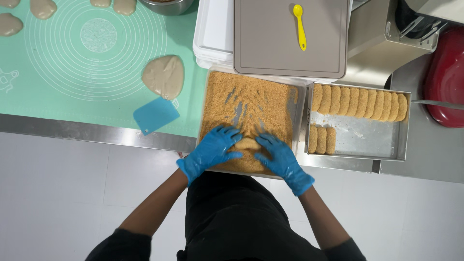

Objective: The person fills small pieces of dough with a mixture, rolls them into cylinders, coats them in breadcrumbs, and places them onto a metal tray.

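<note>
While both gloved hands press down in the crumb tray (212, 96), a pale dough piece (247, 143) sits between them, half buried in the breadcrumbs (251, 99). Left hand (212, 150) — fingers spread, curled against the piece's left side. Right hand (280, 159) — fingers spread too, cupping its right side; neither is clenched. Just right of the right hand, a metal tray (367, 140) holds crumbed pieces (360, 100) in a long row, with a short row of three nearer the person. Beyond the hands lies a grey lid (270, 43) with a yellow spoon (300, 26) on it. Left of the left hand, well apart: a blue scraper (155, 115) and a flattened dough round (164, 76) on a green mat (72, 106).
</note>
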